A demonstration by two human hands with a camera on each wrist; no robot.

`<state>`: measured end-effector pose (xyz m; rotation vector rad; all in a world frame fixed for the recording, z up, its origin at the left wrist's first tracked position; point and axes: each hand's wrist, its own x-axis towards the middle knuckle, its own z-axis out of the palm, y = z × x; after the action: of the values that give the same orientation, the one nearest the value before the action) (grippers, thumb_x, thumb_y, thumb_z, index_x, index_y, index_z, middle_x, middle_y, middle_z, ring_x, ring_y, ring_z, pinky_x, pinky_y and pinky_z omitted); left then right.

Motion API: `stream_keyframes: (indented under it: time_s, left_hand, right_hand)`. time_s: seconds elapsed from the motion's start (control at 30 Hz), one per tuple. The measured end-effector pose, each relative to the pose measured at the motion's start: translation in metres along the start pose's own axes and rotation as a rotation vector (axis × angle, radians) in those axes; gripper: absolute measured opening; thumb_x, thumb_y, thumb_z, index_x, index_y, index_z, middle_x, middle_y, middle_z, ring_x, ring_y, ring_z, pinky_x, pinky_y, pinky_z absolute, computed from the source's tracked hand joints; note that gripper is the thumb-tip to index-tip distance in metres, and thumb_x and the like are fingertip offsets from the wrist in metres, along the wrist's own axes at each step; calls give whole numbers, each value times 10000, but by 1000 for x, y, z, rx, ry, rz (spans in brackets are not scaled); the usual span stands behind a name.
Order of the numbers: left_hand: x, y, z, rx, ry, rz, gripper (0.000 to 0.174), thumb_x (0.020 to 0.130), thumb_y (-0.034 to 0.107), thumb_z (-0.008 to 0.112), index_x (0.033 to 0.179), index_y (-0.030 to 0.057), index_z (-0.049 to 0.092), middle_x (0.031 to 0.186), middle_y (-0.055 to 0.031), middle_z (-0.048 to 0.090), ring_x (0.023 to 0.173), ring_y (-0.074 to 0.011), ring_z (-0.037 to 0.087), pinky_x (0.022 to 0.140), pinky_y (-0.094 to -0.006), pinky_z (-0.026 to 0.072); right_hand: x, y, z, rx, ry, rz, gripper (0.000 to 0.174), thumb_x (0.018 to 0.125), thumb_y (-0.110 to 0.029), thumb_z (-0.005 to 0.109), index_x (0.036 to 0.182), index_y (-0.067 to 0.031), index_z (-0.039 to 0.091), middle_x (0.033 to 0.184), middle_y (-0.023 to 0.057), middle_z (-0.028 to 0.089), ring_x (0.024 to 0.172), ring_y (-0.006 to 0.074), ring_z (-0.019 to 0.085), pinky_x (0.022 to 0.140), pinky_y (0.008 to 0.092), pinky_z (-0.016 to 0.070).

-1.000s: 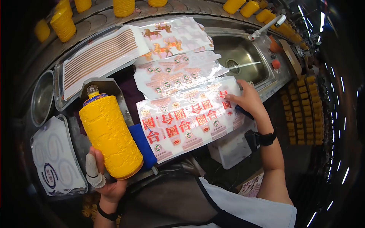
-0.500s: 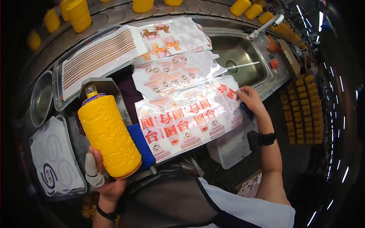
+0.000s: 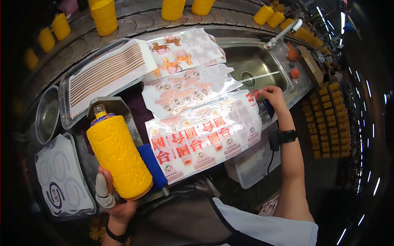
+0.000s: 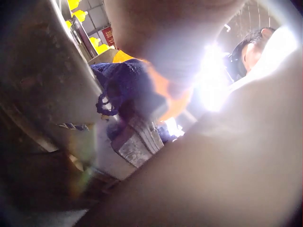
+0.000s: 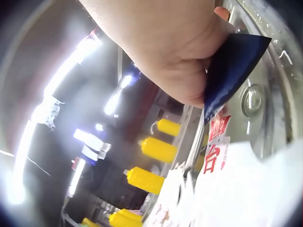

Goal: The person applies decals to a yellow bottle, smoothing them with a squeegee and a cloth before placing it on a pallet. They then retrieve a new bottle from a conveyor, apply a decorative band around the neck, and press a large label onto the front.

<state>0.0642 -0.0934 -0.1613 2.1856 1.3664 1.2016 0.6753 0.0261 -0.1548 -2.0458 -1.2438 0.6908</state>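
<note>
My left hand holds a yellow embossed bottle low on its side and by its base. The bottle leans with its clear glass neck up and away; a white cover wraps one finger. At the right end of a glossy decal sheet with red characters, my right hand pinches a small red-character decal. That decal reaches past the sheet's edge toward the sink. A dark blue flat scraper is also held in the right hand. In the left wrist view the hand's grip is mostly hidden by the blurred arm.
Sheets with horse prints and brown stripes lie farther back. A sink with a white tap is at the right. Beside the bottle lies a blue cloth. Yellow bottles stand on the slatted conveyor behind.
My right hand has drawn the red decal away from the sheet's right end toward the sink. The left hand keeps hold of the bottle. Bottles on the conveyor have shifted right.
</note>
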Motion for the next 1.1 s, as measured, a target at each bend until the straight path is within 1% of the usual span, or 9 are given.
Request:
stream_keyframes:
  time_s: [0.1, 0.2, 0.3, 0.37, 0.43, 0.53, 0.63, 0.9, 1.1]
  left_hand:
    - [1, 2, 0, 1, -13, -10, 857, 782, 148, 829, 1474, -70, 373, 1557, -196, 353, 1450, -323, 345, 1180, -421, 290]
    - [0, 3, -3, 35, -42, -19, 845, 787, 175, 819, 1474, -58, 385, 1557, -188, 357, 1446, -331, 352, 1180, -427, 288]
    - [0, 5, -8, 60, -80, -49, 810, 790, 217, 808, 1460, -33, 427, 1552, -182, 368, 1439, -354, 361, 1177, -437, 290]
    - [0, 4, -12, 51, -119, -68, 792, 788, 221, 809, 1448, -27, 449, 1551, -185, 371, 1436, -361, 365, 1175, -438, 292]
    - [9, 8, -16, 41, -107, -21, 908, 758, 193, 836, 1487, -49, 352, 1545, -217, 361, 1426, -368, 374, 1173, -442, 290]
    - [19, 15, -9, -67, -57, -51, 1052, 725, 189, 873, 1520, -68, 233, 1546, -247, 340, 1418, -369, 384, 1166, -432, 301]
    - [38, 26, -11, -101, -77, -79, 1162, 692, 210, 908, 1533, -70, 158, 1557, -263, 308, 1422, -361, 375, 1162, -423, 307]
    - [42, 17, -13, -183, -48, -19, 1145, 688, 212, 913, 1514, -104, 186, 1551, -281, 302, 1405, -361, 404, 1142, -409, 349]
    - [40, 13, -15, -264, -92, -64, 1134, 704, 154, 894, 1515, -93, 140, 1494, -299, 363, 1344, -380, 480, 1099, -416, 410]
  right_hand:
    - [62, 31, -4, -215, -43, 51, 184, 792, -194, 808, 778, -30, 725, 690, -7, 674, 603, 79, 575, 569, 254, 445]
    - [101, 52, 7, -623, -71, 64, 250, 699, -259, 846, 759, -37, 750, 656, 96, 686, 573, 168, 626, 574, 331, 501]
    - [114, 63, 8, -675, -213, 50, 257, 654, -272, 846, 763, -56, 761, 680, 128, 696, 602, 226, 659, 622, 351, 524]
    - [98, 41, 5, -562, -76, -5, 224, 672, -251, 827, 769, -61, 758, 690, 147, 696, 630, 253, 673, 631, 363, 527]
    - [62, -18, 2, -572, 53, -64, 199, 699, -233, 804, 769, -56, 747, 705, 159, 692, 665, 279, 680, 644, 375, 529]
    - [19, -79, 10, -779, 228, -404, 175, 758, -219, 764, 812, -55, 735, 772, 160, 677, 736, 325, 671, 660, 407, 520]
    - [-25, -146, 22, -772, 176, -536, 152, 801, -199, 729, 856, -57, 727, 838, 155, 649, 790, 359, 645, 678, 431, 507]
    - [-134, -290, 87, -538, -113, -893, 107, 801, -72, 751, 822, -18, 662, 769, 115, 607, 615, 274, 591, 568, 380, 446]
    - [-177, -364, 118, -294, -574, -1124, 136, 734, -24, 784, 811, -23, 672, 721, 95, 597, 657, 244, 591, 572, 349, 443]
